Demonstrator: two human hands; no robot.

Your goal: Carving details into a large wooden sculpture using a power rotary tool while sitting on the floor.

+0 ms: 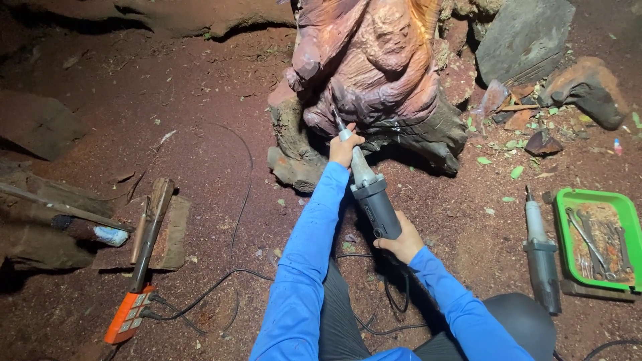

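Observation:
A grey electric die grinder [374,200] points up at a large reddish carved wood sculpture [371,67] standing on the ground. My left hand [344,148] grips the grinder's silver neck close to the tip, which touches the lower part of the carving. My right hand [403,242] holds the rear of the grinder's dark body. Both arms wear blue sleeves. A black cord runs back from the tool between my legs.
A second grinder [540,257] lies on the ground at right, next to a green tray [567,200] of wrenches. An orange power strip [128,314] with cables lies at lower left, beside wooden pieces and a mallet [157,207]. Rocks and wood scraps sit at upper right.

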